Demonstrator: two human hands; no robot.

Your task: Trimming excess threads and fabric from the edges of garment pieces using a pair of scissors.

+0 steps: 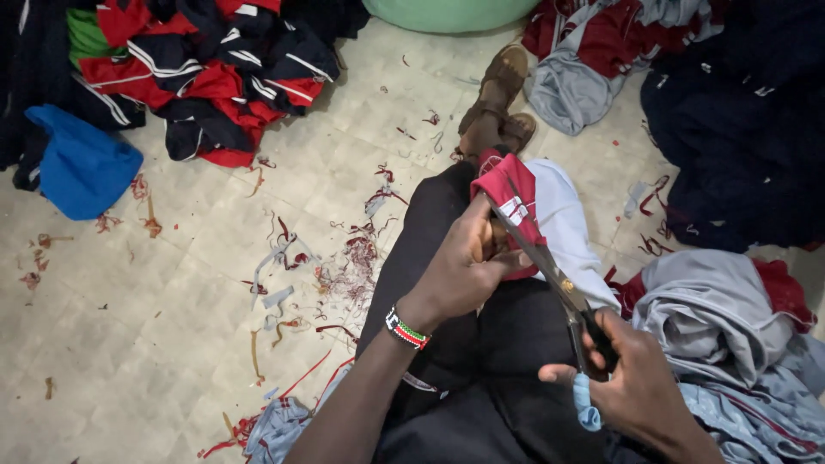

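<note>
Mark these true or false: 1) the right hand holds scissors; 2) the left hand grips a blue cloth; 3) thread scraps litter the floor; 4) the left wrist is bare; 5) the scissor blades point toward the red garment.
1) True: the right hand holds the scissors.
2) False: the left hand grips the red garment; the blue cloth lies apart on the floor.
3) True: thread scraps are strewn on the floor.
4) False: the left wrist wears a beaded bracelet.
5) True: the blades reach up to the red garment at the left hand's fingers.
</note>
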